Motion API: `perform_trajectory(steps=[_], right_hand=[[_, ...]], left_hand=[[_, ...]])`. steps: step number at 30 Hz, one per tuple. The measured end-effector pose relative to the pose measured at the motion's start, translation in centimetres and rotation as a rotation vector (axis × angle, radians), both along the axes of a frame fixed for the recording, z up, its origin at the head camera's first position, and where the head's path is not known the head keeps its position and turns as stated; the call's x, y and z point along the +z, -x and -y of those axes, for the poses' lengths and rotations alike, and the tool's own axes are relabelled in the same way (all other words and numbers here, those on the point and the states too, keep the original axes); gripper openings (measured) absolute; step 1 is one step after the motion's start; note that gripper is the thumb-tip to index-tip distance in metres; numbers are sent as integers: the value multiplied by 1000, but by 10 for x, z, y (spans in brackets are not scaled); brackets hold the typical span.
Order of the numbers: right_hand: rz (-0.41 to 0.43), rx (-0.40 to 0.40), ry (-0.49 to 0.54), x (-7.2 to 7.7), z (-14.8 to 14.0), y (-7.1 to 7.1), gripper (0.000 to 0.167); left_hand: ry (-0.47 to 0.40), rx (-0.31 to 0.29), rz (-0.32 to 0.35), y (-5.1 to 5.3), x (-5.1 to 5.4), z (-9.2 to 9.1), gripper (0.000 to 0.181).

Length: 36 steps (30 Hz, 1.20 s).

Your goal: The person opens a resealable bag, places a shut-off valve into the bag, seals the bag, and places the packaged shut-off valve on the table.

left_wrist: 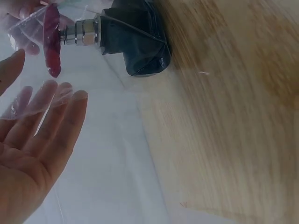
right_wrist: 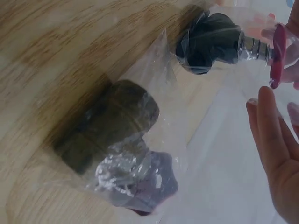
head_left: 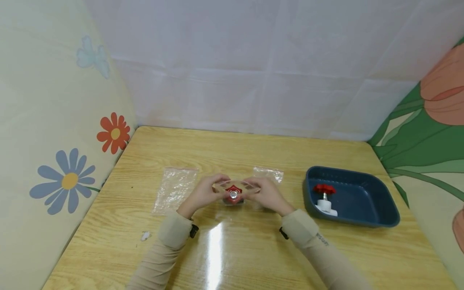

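A valve with a red handwheel [head_left: 233, 195] and a dark body [left_wrist: 135, 37] stands inside a clear plastic bag [right_wrist: 252, 23] between my hands. My left hand [head_left: 207, 192] is at the bag's left side, its fingers fairly straight and partly behind the film, the thumb spread apart from them. My right hand [head_left: 266, 194] is at the opposite side, fingers extended near the handwheel's rim. Film stretches across between the hands. Close by the right hand, a second dark valve [right_wrist: 112, 126] lies in another clear bag [head_left: 269, 173], mostly hidden in the head view.
On the right, a dark blue tray [head_left: 391, 215] holds a white valve [head_left: 325, 205] with a red handwheel. A flat clear bag [head_left: 174, 187] lies left of my hands. A small white scrap [head_left: 145, 235] is on the wooden table [head_left: 119, 225]. Cloth walls [head_left: 232, 100] border the table.
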State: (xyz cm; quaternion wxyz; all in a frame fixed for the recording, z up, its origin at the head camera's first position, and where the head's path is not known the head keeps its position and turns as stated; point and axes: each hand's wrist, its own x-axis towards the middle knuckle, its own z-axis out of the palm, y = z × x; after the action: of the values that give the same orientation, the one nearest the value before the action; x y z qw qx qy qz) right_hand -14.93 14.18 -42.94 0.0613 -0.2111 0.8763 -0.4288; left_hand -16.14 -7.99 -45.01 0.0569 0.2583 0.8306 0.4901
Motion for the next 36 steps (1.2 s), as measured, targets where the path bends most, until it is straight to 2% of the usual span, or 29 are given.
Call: perform_trajectory(steps=[3, 10, 18, 22, 29, 36], right_hand=[[20, -9, 11, -1, 4, 0, 33], [35, -73, 36, -2, 9, 2, 25], [-15, -110, 44, -2, 9, 3, 16], [-46, -118, 65, -1, 8, 4, 14], [-70, -121, 105, -3, 6, 6, 12], [-62, -126, 135, -4, 7, 7, 15]], left_hand=[[1, -3, -21, 1, -1, -1, 30], [15, 48, -98, 2, 1, -4, 19], [-9, 94, -166, 3, 0, -4, 6], [-20, 111, -190, 4, -1, -4, 6], [-33, 150, -186, 4, -1, -4, 8], [-77, 149, -173, 4, -1, -3, 19]])
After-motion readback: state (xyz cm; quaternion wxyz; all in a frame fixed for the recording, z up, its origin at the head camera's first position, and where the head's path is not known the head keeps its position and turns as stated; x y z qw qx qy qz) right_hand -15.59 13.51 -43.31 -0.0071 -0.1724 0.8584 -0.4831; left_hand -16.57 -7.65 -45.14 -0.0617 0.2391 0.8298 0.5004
